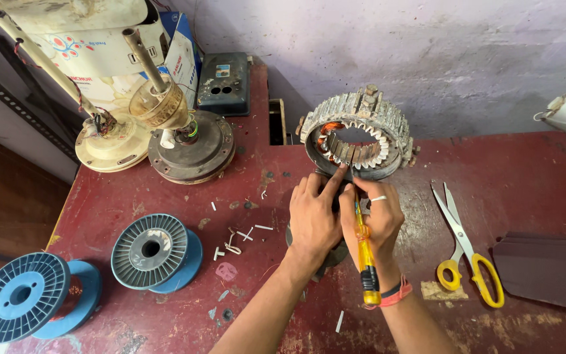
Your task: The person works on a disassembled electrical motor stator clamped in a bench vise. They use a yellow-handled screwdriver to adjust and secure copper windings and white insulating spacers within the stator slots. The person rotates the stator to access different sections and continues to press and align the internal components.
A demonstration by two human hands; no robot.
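Observation:
A ring-shaped motor stator (360, 128) with copper windings and pale slot liners stands tilted on the dark red table (532, 170). My left hand (314, 215) touches its lower rim, index finger stretched up to the slots. Beside it, my right hand (376, 219) is closed on a yellow-handled screwdriver (365, 252). The handle points back toward my wrist and the tip is hidden at the stator's lower edge. A ring and a red wristband show on the right hand and wrist.
Yellow-handled scissors (464, 252) lie at the right beside dark sheets (548, 269). Two blue spools (155, 251) (31, 296) sit at the left. Fan motor parts (191, 147) and a cream fan housing (109, 141) stand at the back left. Small paper scraps (234, 239) litter the table.

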